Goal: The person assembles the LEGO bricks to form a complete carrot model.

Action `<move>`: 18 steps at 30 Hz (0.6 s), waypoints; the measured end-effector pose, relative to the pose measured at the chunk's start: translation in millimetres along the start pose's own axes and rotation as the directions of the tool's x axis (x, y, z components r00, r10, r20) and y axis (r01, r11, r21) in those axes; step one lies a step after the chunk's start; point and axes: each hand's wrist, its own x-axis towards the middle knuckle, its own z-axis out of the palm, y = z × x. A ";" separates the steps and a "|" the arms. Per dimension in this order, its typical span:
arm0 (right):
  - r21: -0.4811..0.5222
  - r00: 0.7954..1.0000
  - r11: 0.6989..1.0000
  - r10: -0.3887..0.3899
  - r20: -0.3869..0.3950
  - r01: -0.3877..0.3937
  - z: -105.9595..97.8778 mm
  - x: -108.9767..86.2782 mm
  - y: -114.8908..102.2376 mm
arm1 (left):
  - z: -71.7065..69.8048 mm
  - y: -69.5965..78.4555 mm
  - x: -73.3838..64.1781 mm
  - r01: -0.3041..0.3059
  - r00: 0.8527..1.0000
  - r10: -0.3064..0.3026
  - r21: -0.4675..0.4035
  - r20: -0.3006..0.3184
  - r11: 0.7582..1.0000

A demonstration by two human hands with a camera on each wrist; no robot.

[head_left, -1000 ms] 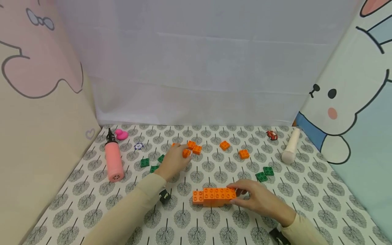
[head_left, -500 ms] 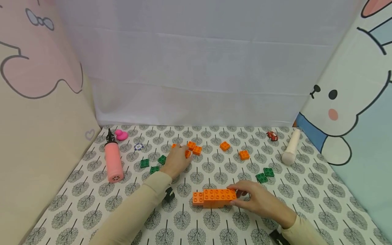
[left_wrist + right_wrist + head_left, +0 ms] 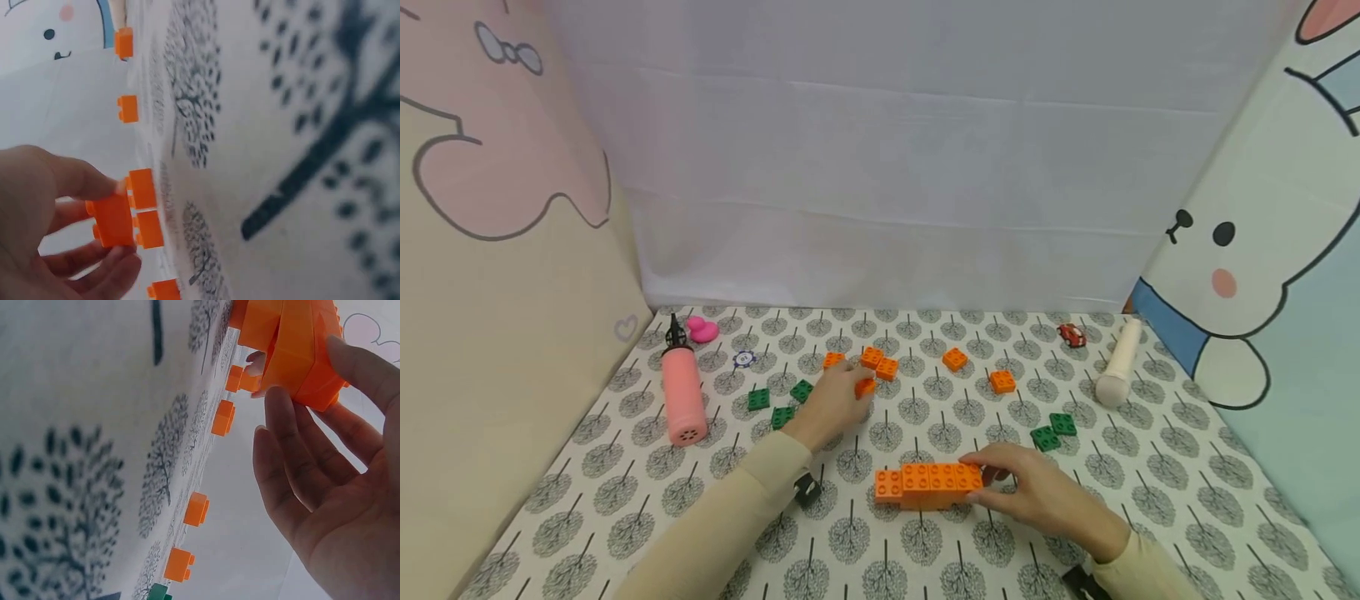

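My left hand (image 3: 832, 405) reaches to the middle of the table and pinches an orange toy brick (image 3: 114, 220) between thumb and fingers. Two more orange bricks (image 3: 887, 369) sit just beyond it, and another orange brick (image 3: 833, 360) lies behind the hand. Nearer the front, the right hand (image 3: 1037, 496) holds the right end of a joined row of orange bricks (image 3: 942, 481). In the right wrist view, that orange structure (image 3: 294, 353) is between the thumb and fingertips. A lower orange brick (image 3: 888, 487) forms its left end.
Single orange bricks (image 3: 955, 359) lie farther back to the right. Green bricks (image 3: 782, 417) are scattered left of centre, with two green bricks (image 3: 1045, 438) at the right. A pink cylinder (image 3: 684, 396), pink duck (image 3: 703, 329), red toy car (image 3: 1072, 335) and white cylindrical object (image 3: 1119, 362) stand around the sides.
The brick in my left fingers has shifted slightly toward me relative to the bricks beyond it. My right hand keeps its hold on the orange row. The head view has swung slightly.
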 end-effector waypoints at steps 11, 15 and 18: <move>0.008 1.000 1.000 -0.029 -0.009 0.029 -0.1 -0.2 0.4 | -18.5 16.9 -58.6 -0.278 0.952 0.296 -0.195 0.071 0.941; 0.015 0.999 0.999 -0.040 -0.007 0.040 0.0 -0.3 0.8 | -19.2 20.7 -76.8 -0.334 0.932 0.358 -0.244 0.061 0.911; 0.015 0.999 0.999 -0.044 -0.002 0.044 -0.6 0.3 0.6 | -19.6 22.4 -88.5 -0.328 0.936 0.350 -0.249 0.046 0.911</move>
